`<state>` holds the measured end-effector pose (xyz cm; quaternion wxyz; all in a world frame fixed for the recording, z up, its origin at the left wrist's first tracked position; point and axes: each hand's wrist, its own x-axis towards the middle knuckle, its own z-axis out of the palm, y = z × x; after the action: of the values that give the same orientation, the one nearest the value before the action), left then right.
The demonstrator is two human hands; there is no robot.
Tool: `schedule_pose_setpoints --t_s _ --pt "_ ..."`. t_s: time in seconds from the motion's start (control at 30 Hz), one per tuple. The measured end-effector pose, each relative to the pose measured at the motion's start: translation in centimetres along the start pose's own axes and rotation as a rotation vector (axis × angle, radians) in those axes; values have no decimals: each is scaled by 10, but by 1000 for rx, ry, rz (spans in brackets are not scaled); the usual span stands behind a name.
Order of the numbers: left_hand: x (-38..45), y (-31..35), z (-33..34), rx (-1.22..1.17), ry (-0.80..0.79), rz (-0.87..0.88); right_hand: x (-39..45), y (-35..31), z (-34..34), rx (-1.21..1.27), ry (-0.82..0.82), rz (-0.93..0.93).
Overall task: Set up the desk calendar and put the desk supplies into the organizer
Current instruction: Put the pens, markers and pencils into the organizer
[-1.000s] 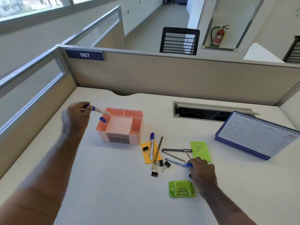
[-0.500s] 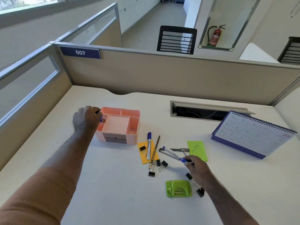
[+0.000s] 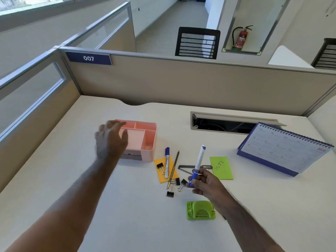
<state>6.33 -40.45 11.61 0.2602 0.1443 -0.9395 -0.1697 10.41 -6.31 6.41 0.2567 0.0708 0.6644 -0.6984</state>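
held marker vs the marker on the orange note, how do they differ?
The held marker is pinched in the right hand, off the desk, nearly upright. The other marker lies flat across the orange note, untouched, blue cap pointing away. Both have white barrels with blue ends.

Two bare forearms, no sleeves or jewellery visible.

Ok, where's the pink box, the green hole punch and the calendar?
pink box (image 3: 151,142), head view, right wall.
green hole punch (image 3: 201,210), head view, middle of its top.
calendar (image 3: 283,150), head view, middle of the front page.
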Motion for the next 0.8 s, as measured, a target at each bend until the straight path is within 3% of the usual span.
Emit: schedule_pose_setpoints --t_s 0.07,0.2,0.27,0.37,0.47,0.63,0.8 --pt "-31 24 3 -279 -166 -19 2 -2 10 55 1 -2" --pt "-100 63 14 -763 -695 -295 3 -6 32 9 34 -60" --pt "-123 74 16 -1001 -805 -429 2 -7 41 5 29 -94" --pt "-131 81 14 -1271 -775 -616 0 -9 48 35 11 -129" --pt "-124 81 10 -1396 -723 -729 0 -9 49 44 -39 -149" --pt "-101 70 -1 -1365 -674 -644 9 -4 41 -159 -52 -174" --pt "-49 31 -24 -1229 -356 -558 19 16 14 -630 187 -183"
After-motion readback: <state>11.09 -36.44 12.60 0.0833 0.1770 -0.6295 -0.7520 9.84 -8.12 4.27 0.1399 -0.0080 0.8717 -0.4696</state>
